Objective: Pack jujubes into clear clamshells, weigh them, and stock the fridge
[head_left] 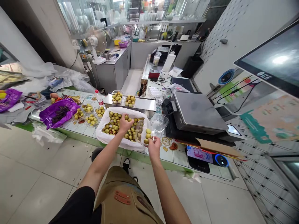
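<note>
Yellow-green fruit (112,126) are lying heaped in a white plastic liner (102,137) on the tiled worktop (174,157). The left hand (125,123) is reaching palm-down into the heap, fingers curling (whether it is holding any fruit, I cannot tell). The right hand (154,147) is pinching the edge of a clear plastic clamshell box (158,126), wrist turned upward.

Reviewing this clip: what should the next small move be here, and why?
Probably the left hand should carry a few yellow-green fruits from the white-lined box into the clear plastic clamshell. The right hand holds that clamshell open beside the pile, and only a few fruits are inside.
</note>
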{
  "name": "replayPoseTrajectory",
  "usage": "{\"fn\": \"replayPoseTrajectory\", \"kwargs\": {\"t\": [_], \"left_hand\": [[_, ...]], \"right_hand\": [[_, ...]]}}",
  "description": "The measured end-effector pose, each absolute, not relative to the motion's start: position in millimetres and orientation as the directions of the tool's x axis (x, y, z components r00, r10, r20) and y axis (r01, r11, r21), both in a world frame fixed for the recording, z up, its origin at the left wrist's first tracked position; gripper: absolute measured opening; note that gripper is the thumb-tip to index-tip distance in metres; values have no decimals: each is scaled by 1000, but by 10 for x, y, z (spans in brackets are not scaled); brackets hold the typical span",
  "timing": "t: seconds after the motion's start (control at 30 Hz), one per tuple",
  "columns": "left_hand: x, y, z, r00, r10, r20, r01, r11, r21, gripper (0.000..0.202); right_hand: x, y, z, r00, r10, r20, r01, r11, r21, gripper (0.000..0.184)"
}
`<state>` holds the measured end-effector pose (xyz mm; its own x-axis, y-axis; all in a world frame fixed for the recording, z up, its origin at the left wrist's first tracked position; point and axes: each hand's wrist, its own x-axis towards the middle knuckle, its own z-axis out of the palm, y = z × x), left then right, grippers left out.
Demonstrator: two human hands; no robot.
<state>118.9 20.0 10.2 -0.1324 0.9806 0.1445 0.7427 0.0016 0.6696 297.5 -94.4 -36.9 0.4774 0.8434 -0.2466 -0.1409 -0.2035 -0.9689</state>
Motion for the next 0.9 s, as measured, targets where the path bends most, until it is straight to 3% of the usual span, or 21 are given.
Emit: {"fn": "replayPoseTrajectory", "kwargs": {"t": [0.07,0.13,0.23,0.3,0.37,0.5,0.6,0.73,0.9], "left_hand": [[1204,201,277,-102,964,243,660,-117,742,43],[1258,163,412,62,944,324,569,-300,766,43],[1314,100,478,374,844,384,505,-532,680,34],[1259,110,433,423,804,419,505,-593,627,29],[1097,181,335,323,861,393,577,-508,639,26],[584,421,4,-17,985,172,740,-103,665,28],[312,567,-295,-207,976,64,773,123,622,55],[311,720,-539,-334,942,0,786,279,552,97],[510,927,-527,-446,895,-22,795,407,449,114]], "right_hand": [[2891,-834,-386,444,855,-269,-144,-228,-963,39],[2809,-720,-405,414,867,-276,-146,-236,-961,40],[2740,-583,-442,390,884,-256,-138,-219,-966,38],[2742,-522,-478,385,892,-235,-130,-200,-971,36],[2771,-477,-524,383,899,-211,-118,-179,-977,36],[2816,-381,-616,391,904,-171,-99,-143,-985,37],[2776,-290,-658,412,899,-145,-96,-116,-989,38],[2637,-202,-661,430,895,-118,-101,-83,-991,40],[2520,-173,-662,389,908,-157,-174,-95,-980,38]]}}
